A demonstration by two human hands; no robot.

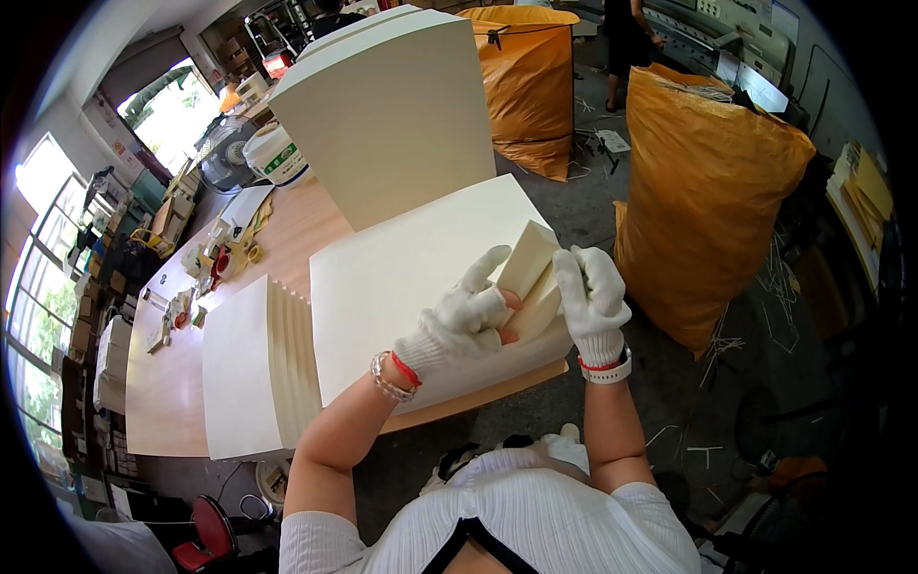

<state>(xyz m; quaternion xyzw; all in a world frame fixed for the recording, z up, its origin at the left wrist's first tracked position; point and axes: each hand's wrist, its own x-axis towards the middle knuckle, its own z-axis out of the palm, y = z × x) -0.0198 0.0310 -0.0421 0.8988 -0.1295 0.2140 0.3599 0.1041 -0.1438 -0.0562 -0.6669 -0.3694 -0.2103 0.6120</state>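
Both my hands wear white knit gloves and meet over the right end of a wide stack of cream sheets (411, 268). A bent piece of cream card (528, 260) stands up there, its face folded at an angle. My left hand (464, 311) is closed on its left side, with bare fingertips showing against the card. At the card's right edge, my right hand (593, 292) has its fingers curled in and pressed to the edge. The card's lower part is partly hidden by the hands.
A tall cream stack (392, 115) rises behind, and layered folded boards (239, 368) lie at left on the wooden table (163, 411). Tape rolls and small tools (222, 263) sit further left. Large orange sacks (703, 201) stand right; a person (626, 43) is beyond.
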